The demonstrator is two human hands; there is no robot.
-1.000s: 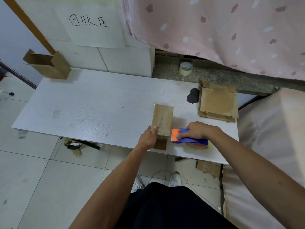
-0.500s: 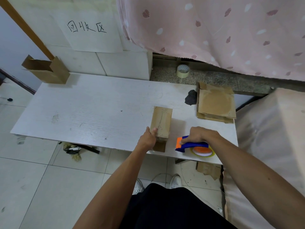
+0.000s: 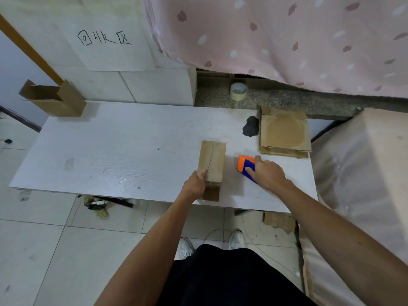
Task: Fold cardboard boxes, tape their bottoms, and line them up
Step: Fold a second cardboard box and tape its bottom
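Observation:
A small folded cardboard box (image 3: 212, 161) stands on the white table (image 3: 123, 155), a taped seam running along its upper face. My left hand (image 3: 195, 184) grips the box's near end, thumb on the top. Just right of the box lies a blue and orange tape dispenser (image 3: 246, 165). My right hand (image 3: 268, 173) holds the dispenser from above on the table; most of its roll is hidden under the hand.
A stack of flat cardboard blanks (image 3: 283, 134) lies at the table's back right, beside a dark lump (image 3: 250, 127). An open folded box (image 3: 54, 99) stands at the back left. A tape roll (image 3: 238, 91) sits on the stone ledge. A padded seat (image 3: 362, 173) flanks the right.
My right hand has carried the tape dispenser from the table's front edge away from me, to a spot beside the box's middle. My left hand has kept its grip on the box.

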